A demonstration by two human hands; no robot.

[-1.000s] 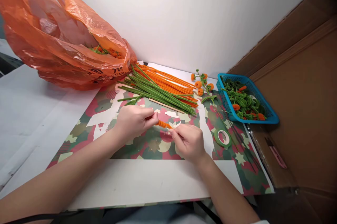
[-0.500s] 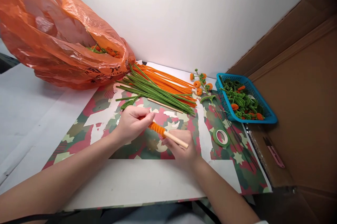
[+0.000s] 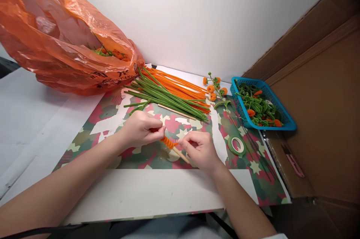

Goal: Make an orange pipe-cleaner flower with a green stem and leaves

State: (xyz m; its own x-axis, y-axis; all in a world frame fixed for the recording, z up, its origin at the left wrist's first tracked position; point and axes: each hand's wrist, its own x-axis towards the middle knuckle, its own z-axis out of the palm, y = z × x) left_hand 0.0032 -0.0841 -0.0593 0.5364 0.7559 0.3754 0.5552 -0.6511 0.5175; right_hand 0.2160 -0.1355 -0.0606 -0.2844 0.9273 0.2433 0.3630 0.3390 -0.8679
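Person is winding an orange pipe cleaner (image 3: pixel 168 142) into a tight coil around a wooden stick (image 3: pixel 182 156), low over the patterned sheet (image 3: pixel 146 153), just in front of the loose stems (image 3: pixel 168 94). Left hand (image 3: pixel 140 128) is pinching the coil's left end between thumb and forefinger, with the other fingers curled in; right hand (image 3: pixel 201 149) is pinching the stick right beside the coil, fingers pressed close. My read: another wrap is calling for a firm left pinch so the coil isn't slipping.

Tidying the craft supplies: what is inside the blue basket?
The blue basket holds green coiled pieces and a few orange balls; anything beneath that heap is covered.
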